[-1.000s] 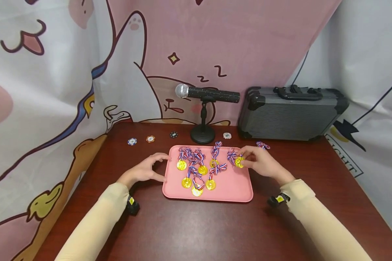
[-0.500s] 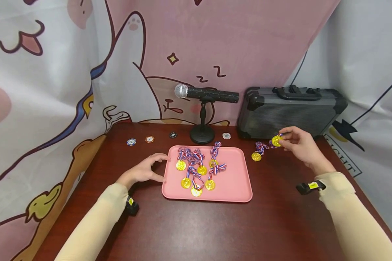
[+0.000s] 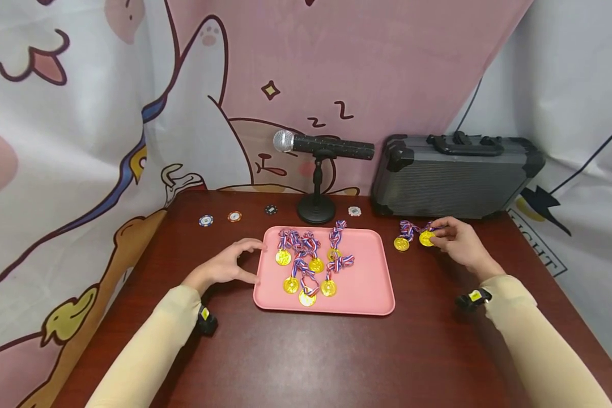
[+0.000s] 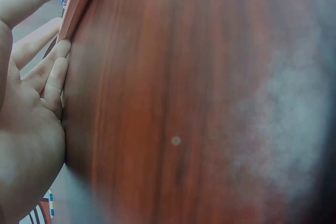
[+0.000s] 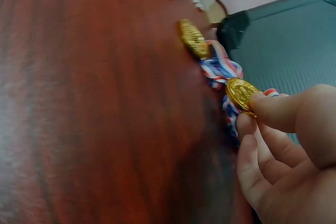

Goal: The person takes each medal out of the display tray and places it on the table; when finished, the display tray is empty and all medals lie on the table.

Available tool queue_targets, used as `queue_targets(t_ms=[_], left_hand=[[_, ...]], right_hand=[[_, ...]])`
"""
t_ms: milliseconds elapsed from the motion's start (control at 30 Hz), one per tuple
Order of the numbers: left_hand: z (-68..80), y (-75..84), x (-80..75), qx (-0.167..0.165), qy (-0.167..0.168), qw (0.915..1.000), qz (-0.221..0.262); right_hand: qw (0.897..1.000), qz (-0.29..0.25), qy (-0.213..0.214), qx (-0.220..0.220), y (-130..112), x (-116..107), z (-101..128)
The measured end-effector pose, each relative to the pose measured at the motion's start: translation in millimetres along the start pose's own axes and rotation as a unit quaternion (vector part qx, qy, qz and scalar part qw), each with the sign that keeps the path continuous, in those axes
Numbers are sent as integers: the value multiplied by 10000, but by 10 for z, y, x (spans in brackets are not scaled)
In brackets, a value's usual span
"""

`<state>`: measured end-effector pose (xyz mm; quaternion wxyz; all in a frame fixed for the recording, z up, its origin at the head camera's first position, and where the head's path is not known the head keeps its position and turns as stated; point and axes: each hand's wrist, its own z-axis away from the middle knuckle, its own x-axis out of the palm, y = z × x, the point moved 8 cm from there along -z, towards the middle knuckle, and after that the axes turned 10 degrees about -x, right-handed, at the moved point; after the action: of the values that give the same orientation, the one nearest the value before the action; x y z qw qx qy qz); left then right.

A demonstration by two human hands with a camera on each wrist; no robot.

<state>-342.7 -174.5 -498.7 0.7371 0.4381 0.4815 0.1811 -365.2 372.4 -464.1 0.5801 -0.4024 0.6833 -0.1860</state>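
Note:
A pink tray (image 3: 367, 292) on the dark wooden table holds several gold medals (image 3: 307, 298) with red, white and blue ribbons. My right hand (image 3: 454, 241) is to the right of the tray and pinches one gold medal (image 3: 426, 238) (image 5: 240, 93) low over the table. Just left of it a second medal (image 3: 400, 243) (image 5: 193, 38) lies on the wood with its ribbon (image 5: 220, 69). My left hand (image 3: 232, 263) (image 4: 31, 93) rests against the tray's left edge, fingers relaxed around the rim.
A microphone on a stand (image 3: 318, 148) sits behind the tray. A grey hard case (image 3: 454, 177) stands at the back right, close behind the right hand. Several poker chips (image 3: 206, 220) lie along the back of the table. A cartoon cloth hangs behind.
My right hand lifted a medal off the tray, carried it right toward the case, and has now lowered it beside the medal lying on the table. The left hand has stayed put.

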Motion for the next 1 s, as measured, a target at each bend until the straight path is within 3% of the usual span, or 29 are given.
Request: queue_targets(t_ms=[233,600,867,1000], left_hand=[[0,-10,-1,-59,10,10000,9],[-2,7,8,-9,-4,10000,60],[5,-5,7,-43,-2,10000,51],[8,-6,5,-108,-5,9999,76]], right_hand=[[9980,421,-453,-102,20,173,-10],[9937,877,-693,-77,-43,212,-16],[9924,1160,-207,-348,-251,138,-9],[9934,956,-88,-631,-479,266,-59]])
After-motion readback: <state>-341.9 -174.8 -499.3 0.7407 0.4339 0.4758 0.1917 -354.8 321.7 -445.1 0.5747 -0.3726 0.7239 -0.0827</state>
